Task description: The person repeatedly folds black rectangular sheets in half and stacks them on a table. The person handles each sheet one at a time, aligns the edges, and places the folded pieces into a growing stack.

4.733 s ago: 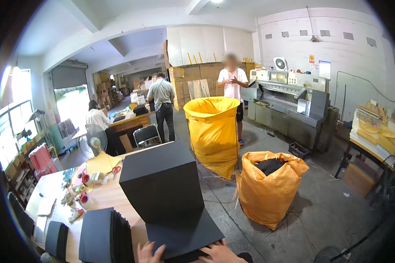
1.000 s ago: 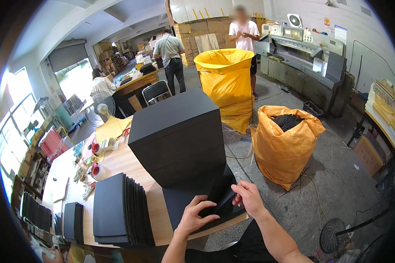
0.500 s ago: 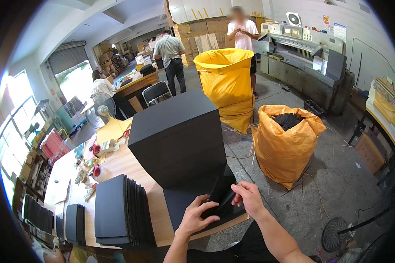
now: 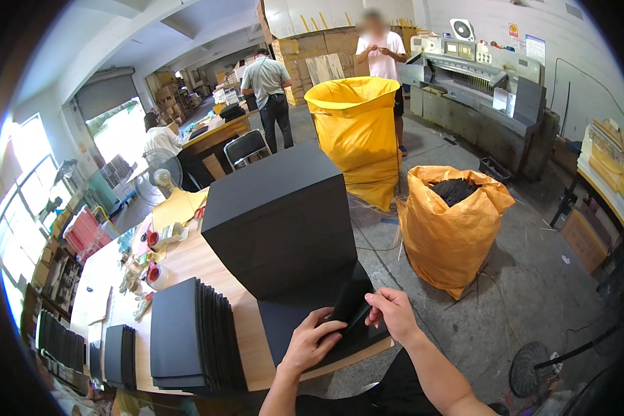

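A black board or stiff sheet (image 4: 351, 302), bent up in part, stands at the table's near right corner. My left hand (image 4: 313, 341) has its fingers and thumb curled round the sheet's near left side. Beside its right edge, my right hand (image 4: 393, 315) is closed in a pinch; whatever lies between those fingertips is too small to make out. Both hands are above a flat black sheet (image 4: 274, 320) on the table. Just behind it rises a tall block of stacked black boards (image 4: 281, 229).
Stacks of black boards (image 4: 177, 333) and smaller ones (image 4: 120, 355) line the table (image 4: 246, 333) at left. Tape rolls (image 4: 157, 276) lie farther back. An orange sack (image 4: 451, 236) and a yellow sack (image 4: 353, 139) stand on the floor. Several people are in the background.
My left thumb and fingers have drawn closer together on the black sheet. My right hand stays nearly in place, still pinched. The whole view has shifted very slightly.
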`<state>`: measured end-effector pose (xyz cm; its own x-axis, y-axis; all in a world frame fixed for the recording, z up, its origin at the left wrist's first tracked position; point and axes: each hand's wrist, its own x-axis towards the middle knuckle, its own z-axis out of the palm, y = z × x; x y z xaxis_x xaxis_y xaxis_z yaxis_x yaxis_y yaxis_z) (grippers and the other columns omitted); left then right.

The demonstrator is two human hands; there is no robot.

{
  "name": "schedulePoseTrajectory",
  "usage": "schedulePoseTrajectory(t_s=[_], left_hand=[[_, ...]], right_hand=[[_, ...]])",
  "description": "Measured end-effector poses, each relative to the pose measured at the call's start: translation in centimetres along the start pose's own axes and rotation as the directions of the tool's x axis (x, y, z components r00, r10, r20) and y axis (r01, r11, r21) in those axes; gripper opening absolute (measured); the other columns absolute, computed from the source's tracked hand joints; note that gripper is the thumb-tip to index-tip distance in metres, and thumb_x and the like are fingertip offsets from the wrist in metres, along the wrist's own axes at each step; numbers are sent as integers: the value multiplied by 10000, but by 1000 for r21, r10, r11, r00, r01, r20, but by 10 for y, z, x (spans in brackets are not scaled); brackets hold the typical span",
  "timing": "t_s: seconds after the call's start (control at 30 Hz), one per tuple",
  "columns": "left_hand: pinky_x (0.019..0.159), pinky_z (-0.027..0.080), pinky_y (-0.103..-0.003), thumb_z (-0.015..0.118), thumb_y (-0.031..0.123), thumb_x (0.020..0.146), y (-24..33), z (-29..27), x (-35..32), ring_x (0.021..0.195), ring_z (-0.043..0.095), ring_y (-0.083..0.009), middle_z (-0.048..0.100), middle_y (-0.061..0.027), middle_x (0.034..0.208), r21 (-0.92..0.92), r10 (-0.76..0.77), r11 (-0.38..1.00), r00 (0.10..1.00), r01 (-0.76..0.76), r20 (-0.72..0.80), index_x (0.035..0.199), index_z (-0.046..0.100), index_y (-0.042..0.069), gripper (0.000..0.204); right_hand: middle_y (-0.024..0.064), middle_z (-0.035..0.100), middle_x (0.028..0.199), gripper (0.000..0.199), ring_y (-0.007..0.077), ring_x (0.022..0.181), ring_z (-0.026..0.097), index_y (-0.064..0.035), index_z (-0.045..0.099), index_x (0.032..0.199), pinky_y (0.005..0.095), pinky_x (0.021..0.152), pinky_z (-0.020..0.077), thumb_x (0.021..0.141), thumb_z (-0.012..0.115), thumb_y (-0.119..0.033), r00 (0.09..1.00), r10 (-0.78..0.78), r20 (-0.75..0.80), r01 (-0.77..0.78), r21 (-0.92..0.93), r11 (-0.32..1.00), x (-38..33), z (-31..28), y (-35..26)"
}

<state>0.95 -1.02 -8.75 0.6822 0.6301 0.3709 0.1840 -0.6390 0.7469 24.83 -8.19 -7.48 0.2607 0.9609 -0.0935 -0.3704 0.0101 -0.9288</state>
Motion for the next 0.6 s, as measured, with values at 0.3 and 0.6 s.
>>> schedulePoseTrajectory(t_s=[0.3,0.6], left_hand=[[1006,608,-415,977,228,802,-4,-1,1,1192,718,-359,648,-201,1365,-8,-7,1000,999,7,-34,1277,811,201,504],[955,620,-432,934,299,838,8,-1,3,1145,723,-377,667,-169,1384,205,85,974,994,-99,72,1308,795,268,491]], right_hand=[[44,648,687,342,182,635,712,-92,585,765,283,536,505,1061,697,-223,1000,-20,2,20,80,997,-8,-8,2],[126,732,1149,370,363,1233,642,-122,758,1155,642,1200,315,923,745,-410,834,-206,511,530,-847,44,-63,-11,49]])
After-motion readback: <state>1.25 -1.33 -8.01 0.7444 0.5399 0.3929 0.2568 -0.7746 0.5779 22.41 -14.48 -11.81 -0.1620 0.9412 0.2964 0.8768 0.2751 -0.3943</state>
